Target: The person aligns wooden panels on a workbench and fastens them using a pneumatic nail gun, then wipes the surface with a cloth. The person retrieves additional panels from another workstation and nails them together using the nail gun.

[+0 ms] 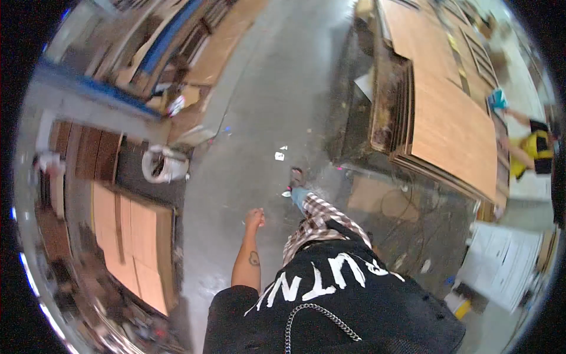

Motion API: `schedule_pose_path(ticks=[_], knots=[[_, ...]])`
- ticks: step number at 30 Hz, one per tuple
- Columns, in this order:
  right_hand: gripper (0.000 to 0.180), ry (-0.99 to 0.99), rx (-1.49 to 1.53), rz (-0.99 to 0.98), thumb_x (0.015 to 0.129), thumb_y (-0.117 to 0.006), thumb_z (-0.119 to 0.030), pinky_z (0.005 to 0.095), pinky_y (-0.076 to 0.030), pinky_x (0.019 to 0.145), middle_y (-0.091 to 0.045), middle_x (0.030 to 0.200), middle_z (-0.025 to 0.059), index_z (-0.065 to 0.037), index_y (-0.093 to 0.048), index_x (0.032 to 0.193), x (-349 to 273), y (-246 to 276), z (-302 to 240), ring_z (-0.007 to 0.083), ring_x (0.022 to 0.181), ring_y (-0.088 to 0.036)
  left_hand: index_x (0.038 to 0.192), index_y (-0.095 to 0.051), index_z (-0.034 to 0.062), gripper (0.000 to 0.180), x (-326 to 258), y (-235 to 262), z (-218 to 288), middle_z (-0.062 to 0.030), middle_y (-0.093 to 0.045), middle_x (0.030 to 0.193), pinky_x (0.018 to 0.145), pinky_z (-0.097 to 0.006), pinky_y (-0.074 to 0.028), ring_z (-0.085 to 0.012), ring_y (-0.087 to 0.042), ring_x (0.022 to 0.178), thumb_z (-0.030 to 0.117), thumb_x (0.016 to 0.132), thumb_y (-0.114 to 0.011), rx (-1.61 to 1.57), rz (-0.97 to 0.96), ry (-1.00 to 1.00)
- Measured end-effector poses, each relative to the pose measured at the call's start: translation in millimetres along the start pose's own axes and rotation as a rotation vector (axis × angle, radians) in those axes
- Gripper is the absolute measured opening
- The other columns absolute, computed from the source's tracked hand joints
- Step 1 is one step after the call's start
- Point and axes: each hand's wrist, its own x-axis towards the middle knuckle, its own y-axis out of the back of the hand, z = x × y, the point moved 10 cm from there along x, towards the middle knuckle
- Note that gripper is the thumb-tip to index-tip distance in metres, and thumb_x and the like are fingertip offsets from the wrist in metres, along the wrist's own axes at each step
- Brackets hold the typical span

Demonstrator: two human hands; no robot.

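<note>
My left hand (255,217) hangs low over the grey concrete floor (236,159), at the end of my bare, tattooed forearm. Its fingers are curled closed. A small pale sliver shows beside the hand, but whether it is held I cannot make out. No object is within the hand's reach. My right hand is out of view, beyond my black shirt. One foot of mine is stretched forward below a checked trouser leg (324,215).
Stacked wooden boards (448,124) stand to the right, where another person (530,150) with a teal glove works. Left are brown panels (132,248), a white roll-like thing (165,164) and a blue rack beam (100,88). Paper scraps (279,156) lie ahead; white panels (501,262) are lower right.
</note>
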Motion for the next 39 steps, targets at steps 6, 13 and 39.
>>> schedule_pose_path(ticks=[6, 13, 39], knots=[[0.050, 0.025, 0.417, 0.023, 0.073, -0.066, -0.039, 0.0406, -0.048, 0.067, -0.066, 0.074, 0.0137, 0.002, -0.063, 0.102, 58, -73, -70, 0.0302, 0.076, -0.065, 0.078, -0.057, 0.0024, 0.022, 33, 72, 167, -0.0055, -0.055, 0.060, 0.043, -0.026, -0.042, -0.0135, -0.053, 0.050, 0.021, 0.089, -0.055, -0.085, 0.086, -0.026], [0.054, -0.040, -0.039, 0.088, 0.068, -0.064, -0.045, 0.0465, -0.046, 0.076, -0.063, 0.100, 0.0244, -0.003, -0.063, 0.102, 138, -37, -366, 0.0408, 0.094, -0.059, 0.080, -0.054, 0.0027, 0.019, 105, 193, 142, -0.0060, -0.053, 0.060, 0.039, -0.029, -0.043, -0.0160, -0.051, 0.046, 0.020, 0.089, -0.051, -0.208, 0.095, 0.208], [0.034, 1.347, 1.967, 0.153, 0.086, -0.049, -0.019, 0.0291, -0.036, 0.061, -0.037, 0.062, -0.0029, -0.010, -0.046, 0.119, 86, 318, -1074, 0.0104, 0.057, -0.039, 0.129, -0.041, -0.0023, 0.070, 67, -24, 1120, -0.0205, -0.052, 0.117, 0.088, -0.041, -0.044, -0.0334, -0.053, 0.104, 0.030, 0.076, -0.072, 0.564, -0.427, -2.045]])
